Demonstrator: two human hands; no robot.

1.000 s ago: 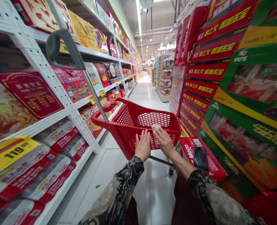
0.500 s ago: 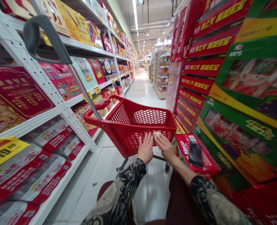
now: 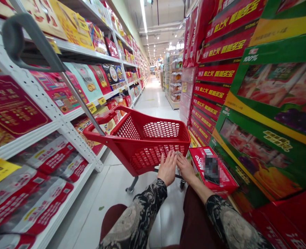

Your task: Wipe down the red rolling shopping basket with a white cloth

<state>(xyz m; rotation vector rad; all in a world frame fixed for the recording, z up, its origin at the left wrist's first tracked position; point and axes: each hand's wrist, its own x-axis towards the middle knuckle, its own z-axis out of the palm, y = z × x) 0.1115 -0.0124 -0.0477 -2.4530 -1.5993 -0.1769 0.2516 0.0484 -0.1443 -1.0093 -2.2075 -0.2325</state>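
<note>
Between white supermarket shelves (image 3: 46,97), our left hand (image 3: 168,168) lies open on the red shopping trolley's (image 3: 145,160) mesh wall; whether our right hand (image 3: 185,168) grips, we cannot tell.

Supermarket aisle. White perforated steel shelving (image 3: 76,140) on left, full of boxed goods. Stacked red and green gift boxes (image 3: 269,90) on right. White tile floor (image 3: 111,197) runs back past a display stand (image 3: 175,79). Strip lights (image 3: 143,14) along ceiling.

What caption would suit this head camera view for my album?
Left hand and right hand on a red plastic shopping cart in a supermarket aisle between stacked boxes.
</note>
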